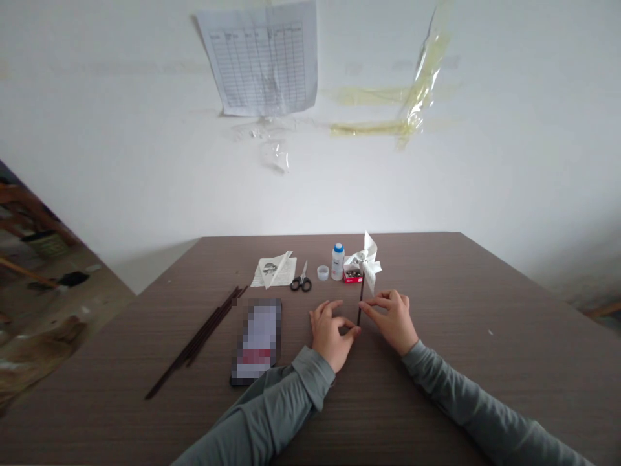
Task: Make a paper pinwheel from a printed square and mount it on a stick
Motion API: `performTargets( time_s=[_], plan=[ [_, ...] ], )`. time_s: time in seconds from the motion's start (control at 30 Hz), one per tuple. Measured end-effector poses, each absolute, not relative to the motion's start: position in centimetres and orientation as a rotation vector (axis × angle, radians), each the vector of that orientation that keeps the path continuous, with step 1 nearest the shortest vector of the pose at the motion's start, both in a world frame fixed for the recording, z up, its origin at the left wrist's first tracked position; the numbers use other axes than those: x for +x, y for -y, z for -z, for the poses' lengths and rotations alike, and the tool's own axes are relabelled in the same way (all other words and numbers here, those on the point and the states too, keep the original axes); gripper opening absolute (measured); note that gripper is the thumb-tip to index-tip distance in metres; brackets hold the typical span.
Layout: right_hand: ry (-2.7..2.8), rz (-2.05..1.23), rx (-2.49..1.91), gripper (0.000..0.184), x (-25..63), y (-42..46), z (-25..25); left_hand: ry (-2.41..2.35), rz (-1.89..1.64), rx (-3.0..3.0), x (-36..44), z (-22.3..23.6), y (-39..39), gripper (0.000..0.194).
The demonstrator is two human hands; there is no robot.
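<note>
A paper pinwheel [369, 266] with white, partly printed blades stands on a thin dark stick [361, 288] in front of me. My right hand [394, 317] pinches the stick below the blades between thumb and fingertips. Lower down, the thumb and index finger of my left hand [332, 336] close on the stick's bottom end, its other fingers resting near the tabletop. Just behind the blades sits a small red box [352, 276] of metal pieces, partly covered by the pinwheel. A white bottle with a blue cap [338, 262] stands beside that box.
Left of the bottle are a small clear cup [323, 272], black-handled scissors [301, 282] and folded printed paper [274, 270]. A phone [257, 340] with a blurred screen lies near my left forearm. Several dark sticks [204, 334] lie further left. A wall [388, 194] borders the table's back.
</note>
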State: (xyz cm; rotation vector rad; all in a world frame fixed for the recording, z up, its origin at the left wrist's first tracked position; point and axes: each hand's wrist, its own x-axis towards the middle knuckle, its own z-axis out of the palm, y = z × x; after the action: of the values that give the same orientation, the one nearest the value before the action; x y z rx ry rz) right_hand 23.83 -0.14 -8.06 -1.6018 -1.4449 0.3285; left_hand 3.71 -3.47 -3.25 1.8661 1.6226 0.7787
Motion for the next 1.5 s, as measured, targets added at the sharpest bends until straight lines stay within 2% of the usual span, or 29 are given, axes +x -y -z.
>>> performTargets(
  time_s=[0.23, 0.53, 0.7, 0.9, 0.97, 1.17, 1.37, 1.5],
  plan=[
    [1.458, -0.350, -1.656, 0.018, 23.2, 0.4, 7.8, -1.626, -0.785, 1.836, 3.9, 3.3, 3.2, 0.025],
    [1.444, -0.334, -1.766, 0.031, 26.3, -0.8, 6.5, -1.620, -0.680, 1.960, 3.0, 3.3, 3.2, 0.017],
    [1.447, -0.236, -1.893, 0.045, 30.3, -2.1, 5.5, -1.604, -0.631, 2.044, 2.2, 3.3, 3.4, 0.029],
    [1.479, -0.243, -2.136, 0.020, 33.0, -2.7, 4.2, -1.576, -0.617, 2.041, 1.5, 3.1, 3.2, 0.033],
    [1.489, -0.244, -2.170, 0.020, 33.4, -2.9, 4.2, -1.577, -0.596, 2.050, 1.4, 3.1, 3.2, 0.034],
    [1.579, -0.170, -2.142, 0.040, 34.6, -3.3, 4.9, -1.583, -0.568, 2.075, 1.4, 3.1, 3.2, 0.034],
    [1.629, -0.149, -2.237, 0.017, 34.8, -2.8, 4.3, -1.567, -0.581, 2.092, 1.4, 3.4, 3.3, 0.033],
    [1.663, -0.092, -2.236, 0.020, 34.5, -2.5, 4.0, -1.562, -0.580, 2.091, 1.3, 3.5, 3.2, 0.032]
  ],
)
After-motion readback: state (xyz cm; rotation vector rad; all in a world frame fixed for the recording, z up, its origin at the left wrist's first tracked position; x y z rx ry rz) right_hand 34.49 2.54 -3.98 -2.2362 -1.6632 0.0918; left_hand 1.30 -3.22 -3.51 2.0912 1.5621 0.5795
